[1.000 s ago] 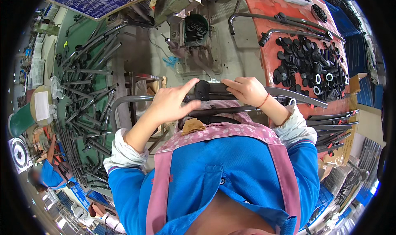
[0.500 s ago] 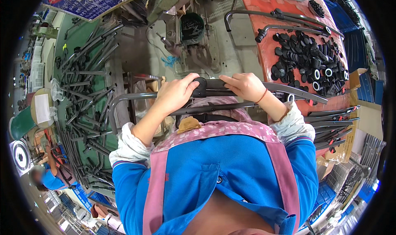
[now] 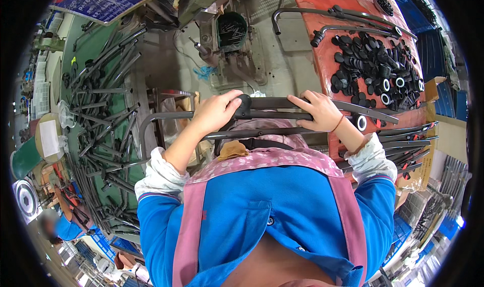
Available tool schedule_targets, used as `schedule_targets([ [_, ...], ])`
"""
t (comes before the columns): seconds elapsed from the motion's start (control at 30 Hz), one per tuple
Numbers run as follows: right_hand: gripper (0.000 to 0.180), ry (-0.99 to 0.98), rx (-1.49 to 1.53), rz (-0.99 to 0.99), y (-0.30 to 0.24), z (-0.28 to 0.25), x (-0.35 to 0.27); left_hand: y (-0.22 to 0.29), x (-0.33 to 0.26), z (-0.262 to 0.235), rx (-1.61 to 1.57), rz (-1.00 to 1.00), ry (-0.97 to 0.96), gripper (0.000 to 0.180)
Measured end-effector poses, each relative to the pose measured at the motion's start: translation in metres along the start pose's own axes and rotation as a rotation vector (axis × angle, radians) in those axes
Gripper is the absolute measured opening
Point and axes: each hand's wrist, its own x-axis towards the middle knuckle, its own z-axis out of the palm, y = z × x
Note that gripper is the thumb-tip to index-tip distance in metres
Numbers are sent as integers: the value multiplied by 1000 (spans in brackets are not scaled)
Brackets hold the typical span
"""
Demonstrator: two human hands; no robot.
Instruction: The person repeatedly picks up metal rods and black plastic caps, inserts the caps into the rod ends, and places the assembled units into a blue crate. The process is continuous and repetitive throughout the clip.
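A dark bent metal tube frame [image 3: 174, 115] lies crosswise in front of my waist, its left end curving down. My left hand [image 3: 217, 113] is closed round it, fingers and thumb at a round black plastic joint [image 3: 243, 106]. From that joint a flatter dark bar [image 3: 272, 103] runs right. My right hand [image 3: 322, 111] lies over this bar, with its fingers on top and its thumb lower down, loosely gripping. A white-faced ring [image 3: 361, 123] shows beside my right wrist. The undersides of the grips are hidden.
On the left, a green table [image 3: 70, 93] carries many dark tubes. On the right, a red table [image 3: 318, 60] holds black plastic caps [image 3: 363, 60] and another bent tube frame [image 3: 297, 11]. Ahead stands a machine with a green bin [image 3: 232, 31]. A co-worker [image 3: 68, 226] is at far left.
My right hand has slid right along the bar, and its fingers have spread. My left hand keeps its hold at the joint. The frame has shifted only slightly.
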Motion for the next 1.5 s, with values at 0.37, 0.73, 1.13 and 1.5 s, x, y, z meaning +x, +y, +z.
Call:
schedule_targets([
  [0.37,75,5,-49,-15,-25,-30,46,-5,-6,-49,-18,-115,-30,32],
  [0.73,77,65,-186,-75,-48,-96,151,-42,11,-142,-111,-37,239,33],
  [1.13,81,58,-200,16,-35,-100,180,-44,39,-179,-2,-7,262,42],
  [1.5,66,80,-175,52,-22,-90,175,-32,50,-182,43,-8,216,32],
])
